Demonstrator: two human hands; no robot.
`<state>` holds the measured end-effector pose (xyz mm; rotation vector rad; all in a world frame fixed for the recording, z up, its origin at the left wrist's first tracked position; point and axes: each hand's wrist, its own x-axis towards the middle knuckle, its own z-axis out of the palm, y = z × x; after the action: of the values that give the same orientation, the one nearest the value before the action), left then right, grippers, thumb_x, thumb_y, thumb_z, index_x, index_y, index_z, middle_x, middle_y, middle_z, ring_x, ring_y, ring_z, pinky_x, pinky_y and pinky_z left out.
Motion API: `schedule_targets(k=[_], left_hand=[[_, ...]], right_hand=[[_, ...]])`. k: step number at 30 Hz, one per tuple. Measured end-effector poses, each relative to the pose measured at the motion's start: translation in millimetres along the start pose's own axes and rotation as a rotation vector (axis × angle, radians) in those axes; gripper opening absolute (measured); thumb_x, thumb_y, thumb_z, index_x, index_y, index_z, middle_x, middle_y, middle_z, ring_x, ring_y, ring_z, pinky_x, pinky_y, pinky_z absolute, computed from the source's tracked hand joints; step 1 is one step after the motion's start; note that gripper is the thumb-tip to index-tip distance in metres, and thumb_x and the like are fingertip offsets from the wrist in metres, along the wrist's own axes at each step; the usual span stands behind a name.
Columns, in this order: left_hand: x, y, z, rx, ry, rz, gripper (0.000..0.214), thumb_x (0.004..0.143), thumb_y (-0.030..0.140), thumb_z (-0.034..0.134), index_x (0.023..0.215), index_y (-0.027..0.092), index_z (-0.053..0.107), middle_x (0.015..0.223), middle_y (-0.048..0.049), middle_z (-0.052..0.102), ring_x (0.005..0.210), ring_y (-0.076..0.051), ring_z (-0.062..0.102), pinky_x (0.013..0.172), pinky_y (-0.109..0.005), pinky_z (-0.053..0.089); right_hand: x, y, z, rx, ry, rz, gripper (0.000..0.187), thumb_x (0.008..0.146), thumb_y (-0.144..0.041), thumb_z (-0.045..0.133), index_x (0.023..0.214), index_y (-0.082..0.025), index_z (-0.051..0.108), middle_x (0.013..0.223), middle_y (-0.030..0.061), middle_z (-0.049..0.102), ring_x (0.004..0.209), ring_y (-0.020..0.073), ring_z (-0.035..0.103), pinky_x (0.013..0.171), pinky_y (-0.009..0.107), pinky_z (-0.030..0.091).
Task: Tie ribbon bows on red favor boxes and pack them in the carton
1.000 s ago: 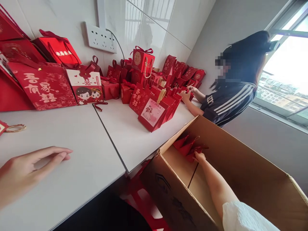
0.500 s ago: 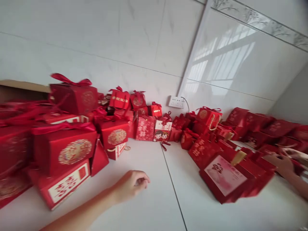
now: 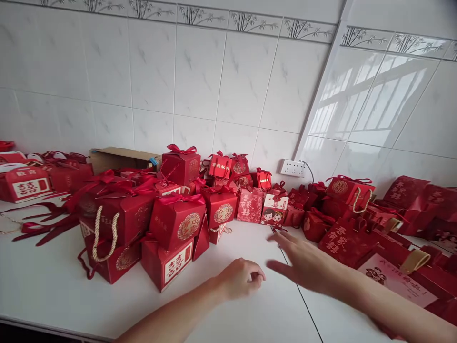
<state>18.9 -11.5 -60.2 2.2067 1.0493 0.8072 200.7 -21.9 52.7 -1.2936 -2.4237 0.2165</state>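
Note:
My left hand [image 3: 246, 278] hovers over or rests on the white table, fingers curled in, with nothing visible in them. Close by on its right, my right hand [image 3: 298, 257] reaches across with fingers stretched out and apart, holding nothing. Just beyond my right hand stands a small white-and-red box with two cartoon figures [image 3: 274, 209], beside a red patterned gift box [image 3: 250, 205]. To the left of my left hand, a red box with a gold round emblem [image 3: 180, 221] sits on another box with a white character label [image 3: 178, 261].
Red boxes with rope handles [image 3: 124, 214] are stacked at the left, with ribbons trailing on the table. A cardboard box [image 3: 123, 157] lies behind them. Red gift bags [image 3: 396, 278] crowd the right side. A power socket [image 3: 293, 167] sits on the tiled wall.
The view has swung left, bringing more boxes at the left into sight. My right hand has come from the bags at the far right to beside my left hand, which stays curled.

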Motion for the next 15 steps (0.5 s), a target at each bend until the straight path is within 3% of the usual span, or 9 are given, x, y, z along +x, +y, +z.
schedule_targets(k=[2,5,8,12,15], left_hand=[[1,-4,-2.9,0.055,0.035,0.028,0.019,0.078,0.017,0.05,0.081,0.018,0.069,0.073,-0.0013,0.071,0.069,-0.015,0.062,0.084,-0.03,0.046],[3,-9,-6.1,0.124,0.059,0.073,0.019,0.077,0.014,0.048,0.079,0.017,0.067,0.073,-0.0029,0.071,0.07,-0.017,0.063,0.087,-0.034,0.044],[3,-14,-6.9,0.171,0.062,0.123,0.018,0.076,0.012,0.048,0.074,0.017,0.065,0.074,-0.004,0.071,0.072,-0.018,0.064,0.083,-0.033,0.046],[5,-19,-5.1,0.198,0.071,0.176,0.017,0.075,0.012,0.049,0.071,0.018,0.064,0.073,-0.0038,0.071,0.071,-0.018,0.065,0.08,-0.033,0.046],[7,-21,-4.6,0.186,0.097,0.207,0.016,0.074,0.013,0.05,0.074,0.018,0.065,0.07,-0.0029,0.071,0.068,-0.018,0.064,0.08,-0.034,0.046]], right_hand=[[47,-38,16,0.053,0.074,-0.026,0.06,0.075,-0.05,0.058,0.125,-0.018,0.05,0.119,0.0174,0.058,0.103,0.0347,0.061,0.082,0.046,0.051],[98,-80,37,0.162,0.268,0.035,0.081,0.08,-0.053,0.053,0.138,-0.003,0.028,0.135,0.0292,0.038,0.123,0.0409,0.046,0.093,0.049,0.044],[122,-102,51,0.188,0.307,0.16,0.09,0.078,-0.058,0.053,0.14,-0.001,0.021,0.135,0.033,0.034,0.12,0.0473,0.045,0.091,0.056,0.042],[124,-97,53,0.27,0.307,0.219,0.08,0.076,-0.052,0.057,0.135,-0.006,0.026,0.127,0.0288,0.044,0.109,0.042,0.056,0.089,0.054,0.045],[113,-58,48,0.334,0.486,0.128,0.07,0.078,-0.052,0.054,0.13,-0.011,0.028,0.125,0.0242,0.047,0.112,0.037,0.054,0.091,0.053,0.044]])
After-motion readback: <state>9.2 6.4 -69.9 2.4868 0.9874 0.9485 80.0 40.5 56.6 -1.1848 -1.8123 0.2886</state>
